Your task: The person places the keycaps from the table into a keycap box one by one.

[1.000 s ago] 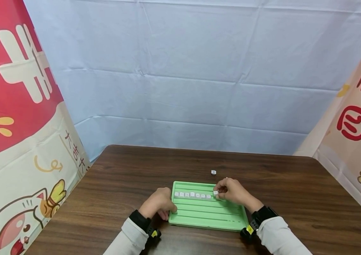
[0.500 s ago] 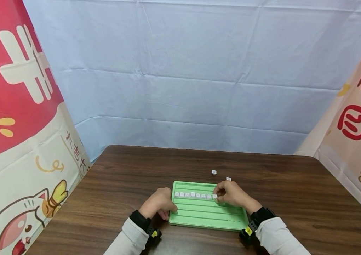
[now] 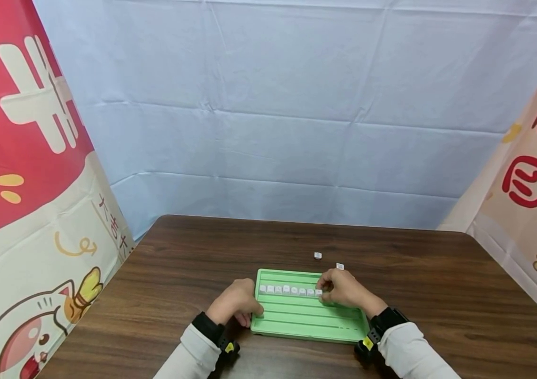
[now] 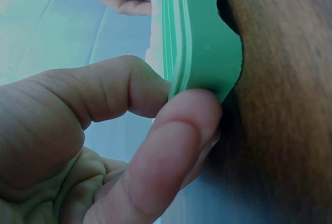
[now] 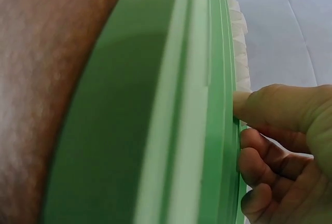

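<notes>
A green ridged tray (image 3: 304, 318) lies on the wooden table with a row of small white tiles (image 3: 286, 289) in one of its upper grooves. My left hand (image 3: 235, 301) grips the tray's left edge; in the left wrist view its thumb and a finger pinch the green rim (image 4: 202, 37). At the row's right end, my right hand (image 3: 344, 288) holds one white tile (image 3: 318, 292) between thumb and fingers, right beside its neighbour. In the right wrist view the thumb and curled fingers (image 5: 258, 167) are at the tray, and the held tile is mostly hidden.
Two loose white tiles lie beyond the tray: one tile (image 3: 318, 256) farther back, another tile (image 3: 340, 266) just behind my right hand. The dark wooden table (image 3: 192, 252) ends at a pale blue cloth (image 3: 268, 147). Printed banners hang at left and right.
The right hand has lowered the tile into the groove and slid it slightly left against the row. A loose tile behind that hand has come into sight. The left hand stays put.
</notes>
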The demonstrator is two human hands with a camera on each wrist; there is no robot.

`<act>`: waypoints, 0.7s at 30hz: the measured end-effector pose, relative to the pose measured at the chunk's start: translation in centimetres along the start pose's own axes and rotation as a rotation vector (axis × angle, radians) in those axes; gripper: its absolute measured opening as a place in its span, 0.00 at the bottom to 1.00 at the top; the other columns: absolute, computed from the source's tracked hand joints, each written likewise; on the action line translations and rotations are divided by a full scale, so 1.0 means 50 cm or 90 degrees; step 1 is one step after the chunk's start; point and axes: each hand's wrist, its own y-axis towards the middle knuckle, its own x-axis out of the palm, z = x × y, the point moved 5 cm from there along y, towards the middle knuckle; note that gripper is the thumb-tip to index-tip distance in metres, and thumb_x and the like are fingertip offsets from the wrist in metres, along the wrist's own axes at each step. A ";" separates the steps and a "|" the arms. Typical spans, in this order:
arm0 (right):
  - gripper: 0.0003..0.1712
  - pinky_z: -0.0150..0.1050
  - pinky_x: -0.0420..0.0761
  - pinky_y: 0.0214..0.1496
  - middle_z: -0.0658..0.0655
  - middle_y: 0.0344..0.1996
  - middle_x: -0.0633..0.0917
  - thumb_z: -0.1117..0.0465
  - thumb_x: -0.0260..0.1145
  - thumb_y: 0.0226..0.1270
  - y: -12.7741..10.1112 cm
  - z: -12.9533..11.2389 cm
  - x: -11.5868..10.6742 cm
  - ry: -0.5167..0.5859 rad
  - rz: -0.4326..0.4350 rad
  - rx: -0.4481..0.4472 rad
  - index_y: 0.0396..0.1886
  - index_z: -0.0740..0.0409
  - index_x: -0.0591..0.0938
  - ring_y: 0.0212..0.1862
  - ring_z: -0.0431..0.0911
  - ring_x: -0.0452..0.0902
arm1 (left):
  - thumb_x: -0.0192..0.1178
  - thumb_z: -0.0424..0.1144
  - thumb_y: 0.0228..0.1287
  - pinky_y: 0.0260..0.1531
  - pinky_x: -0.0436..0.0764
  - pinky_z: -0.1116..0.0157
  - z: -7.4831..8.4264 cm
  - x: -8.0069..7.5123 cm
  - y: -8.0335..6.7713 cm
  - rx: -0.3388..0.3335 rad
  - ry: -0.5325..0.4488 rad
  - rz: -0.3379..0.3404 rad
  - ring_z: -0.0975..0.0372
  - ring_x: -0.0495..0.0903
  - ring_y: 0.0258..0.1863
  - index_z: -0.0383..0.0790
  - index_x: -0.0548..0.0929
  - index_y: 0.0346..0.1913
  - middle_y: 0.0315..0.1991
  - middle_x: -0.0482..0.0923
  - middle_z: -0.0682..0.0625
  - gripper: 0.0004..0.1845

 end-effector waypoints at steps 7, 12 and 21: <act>0.10 0.39 0.74 0.34 0.51 0.32 0.76 0.69 0.70 0.54 0.001 -0.005 0.006 0.009 0.000 0.007 0.36 0.60 0.81 0.34 0.44 0.71 | 0.62 0.26 0.49 0.10 0.78 0.61 0.000 -0.002 -0.002 -0.004 -0.011 -0.008 0.57 0.75 0.07 0.32 0.77 0.16 0.08 0.74 0.44 0.09; 0.09 0.39 0.73 0.32 0.51 0.31 0.76 0.69 0.70 0.54 0.002 -0.006 0.007 0.008 -0.001 0.014 0.35 0.59 0.80 0.33 0.44 0.71 | 0.63 0.26 0.49 0.10 0.78 0.61 0.001 -0.001 -0.003 -0.001 -0.012 -0.004 0.57 0.75 0.07 0.32 0.77 0.15 0.07 0.73 0.44 0.09; 0.09 0.39 0.73 0.32 0.50 0.32 0.76 0.69 0.70 0.55 0.004 -0.003 0.008 0.004 -0.005 0.014 0.35 0.59 0.80 0.33 0.43 0.71 | 0.63 0.25 0.49 0.10 0.78 0.60 0.000 -0.001 -0.003 -0.004 -0.013 -0.007 0.57 0.75 0.07 0.32 0.77 0.15 0.07 0.73 0.44 0.09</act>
